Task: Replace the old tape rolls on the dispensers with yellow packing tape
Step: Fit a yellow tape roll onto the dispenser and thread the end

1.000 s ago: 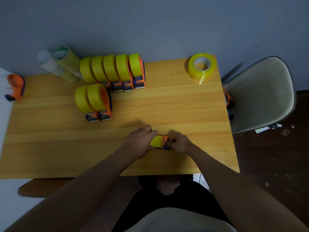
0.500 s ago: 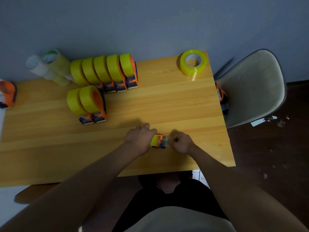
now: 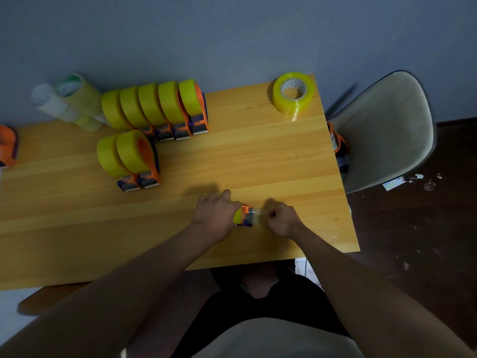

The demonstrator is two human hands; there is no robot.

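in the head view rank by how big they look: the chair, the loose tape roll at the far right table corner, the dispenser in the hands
1. chair, clearly largest.
2. loose tape roll.
3. dispenser shows smallest, but left hand covers most of it and right hand pinches its tape end, so ranks 2 and 3 are unsure.

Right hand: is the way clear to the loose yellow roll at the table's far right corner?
Probably yes. Bare table lies between the right hand and the loose roll, but that hand now pinches tape at the dispenser and must let go first.
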